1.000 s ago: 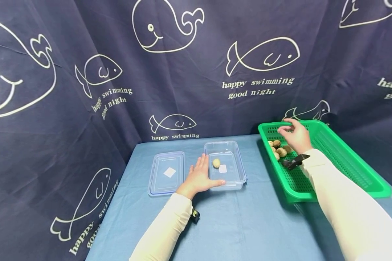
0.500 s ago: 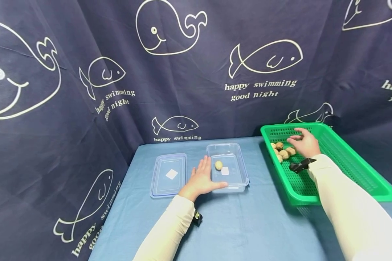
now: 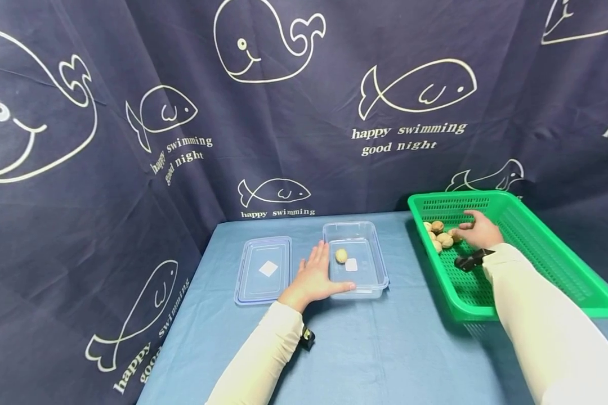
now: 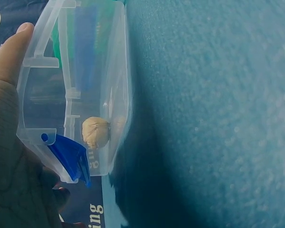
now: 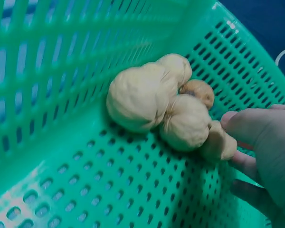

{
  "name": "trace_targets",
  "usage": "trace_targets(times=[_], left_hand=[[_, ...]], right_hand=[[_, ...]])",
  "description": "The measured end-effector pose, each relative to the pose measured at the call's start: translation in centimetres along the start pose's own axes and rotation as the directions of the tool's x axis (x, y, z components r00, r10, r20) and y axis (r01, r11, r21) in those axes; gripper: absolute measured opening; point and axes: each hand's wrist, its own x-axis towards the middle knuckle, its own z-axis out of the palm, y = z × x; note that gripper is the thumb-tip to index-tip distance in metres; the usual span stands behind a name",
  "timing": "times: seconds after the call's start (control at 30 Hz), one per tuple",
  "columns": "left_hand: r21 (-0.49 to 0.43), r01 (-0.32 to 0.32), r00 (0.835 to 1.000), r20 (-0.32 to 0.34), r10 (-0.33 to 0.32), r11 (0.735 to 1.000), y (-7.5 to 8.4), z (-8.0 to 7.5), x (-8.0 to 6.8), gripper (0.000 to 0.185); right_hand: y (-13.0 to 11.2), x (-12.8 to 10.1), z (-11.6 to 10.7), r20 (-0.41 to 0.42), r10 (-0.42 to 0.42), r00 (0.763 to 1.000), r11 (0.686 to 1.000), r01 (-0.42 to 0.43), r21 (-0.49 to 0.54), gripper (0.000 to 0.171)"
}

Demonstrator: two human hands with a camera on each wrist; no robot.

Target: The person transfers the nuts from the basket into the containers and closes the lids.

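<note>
Head view: left hand [image 3: 314,277] flat, fingers straight, pressed to clear container [image 3: 356,259] holding one walnut [image 3: 341,256]; lid [image 3: 264,269] at 9 o'clock. Left wrist view: same walnut [image 4: 95,132] inside. Right wrist view: right hand [image 5: 263,156] fingertips touching walnut pile [image 5: 166,102] in green basket [image 5: 47,71]; grasp impossible to tell.

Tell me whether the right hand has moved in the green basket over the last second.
Yes. The right hand has dropped from near the green basket's far rim toward the walnuts on the basket floor, its fingertips now at the pile.
</note>
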Motion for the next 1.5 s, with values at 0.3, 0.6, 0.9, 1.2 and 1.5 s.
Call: trace_targets(times=[0.3, 0.6, 0.9, 1.2, 1.5], left_hand=[[0.001, 0.003, 1.000, 0.001, -0.003, 1.000, 0.0, 0.2, -0.1, 0.130], [0.019, -0.005, 1.000, 0.003, 0.005, 1.000, -0.1, 0.1, -0.1, 0.131], [-0.002, -0.013, 1.000, -0.007, 0.013, 1.000, 0.1, 0.1, -0.2, 0.128], [-0.011, -0.008, 1.000, 0.002, 0.008, 1.000, 0.4, 0.1, -0.5, 0.129], [0.006, -0.011, 1.000, -0.005, 0.011, 1.000, 0.3, -0.1, -0.2, 0.129]], right_hand=[[0.6, 0.4, 0.2, 0.113, -0.017, 0.993, 0.994, 0.029, -0.104, 0.079], [0.3, 0.5, 0.1, 0.119, -0.024, 0.993, 0.992, 0.038, -0.118, 0.081], [-0.4, 0.3, -0.7, 0.055, -0.041, 0.998, 0.991, 0.048, -0.126, 0.086], [-2.6, 0.0, -1.3, -0.018, -0.059, 0.998, 0.996, 0.058, -0.064, 0.085], [-6.8, 0.3, -2.1, -0.116, -0.121, 0.986, 0.993, 0.119, -0.026, 0.082]])
